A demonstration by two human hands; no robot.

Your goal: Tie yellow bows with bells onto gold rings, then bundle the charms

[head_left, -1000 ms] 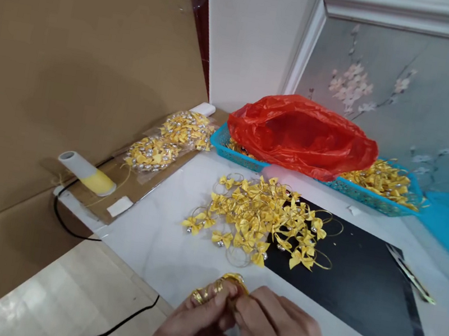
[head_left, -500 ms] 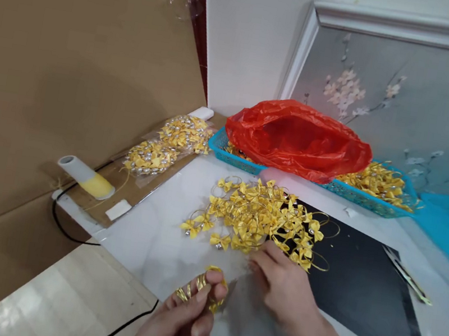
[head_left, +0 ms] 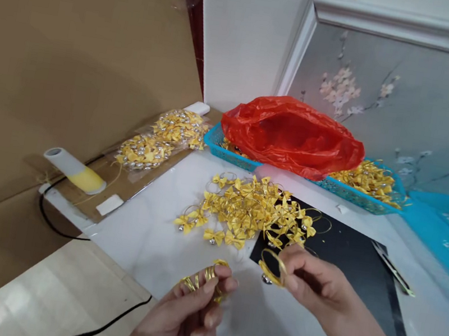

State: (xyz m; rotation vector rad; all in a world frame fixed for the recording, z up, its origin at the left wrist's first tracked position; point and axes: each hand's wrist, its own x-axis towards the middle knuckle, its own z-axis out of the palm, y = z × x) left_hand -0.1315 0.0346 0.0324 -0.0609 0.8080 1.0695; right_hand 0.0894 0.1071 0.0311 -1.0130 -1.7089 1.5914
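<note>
My left hand (head_left: pixel 185 321) is at the near edge, fingers closed on a small bunch of gold rings with yellow bows (head_left: pixel 207 276). To its right, my right hand (head_left: pixel 317 285) pinches one gold ring with a yellow bow and a silver bead (head_left: pixel 272 267), lifted just above the table. Beyond both hands lies a loose pile of yellow bow rings (head_left: pixel 254 212), spread over the white table (head_left: pixel 145 235) and the edge of a black mat (head_left: pixel 353 268).
A blue basket (head_left: pixel 230 155) at the back holds more bow rings and a red plastic bag (head_left: pixel 293 136). Two clear packets of bows (head_left: pixel 160 141) lie at left by a white-and-yellow tube (head_left: pixel 73 169) with a black cable. Scissors (head_left: pixel 391 267) lie at right. Cardboard stands at left.
My hands parted. The right hand reached into the pile, picked up one bow ring and drew it back toward me. The left hand kept its bunch.
</note>
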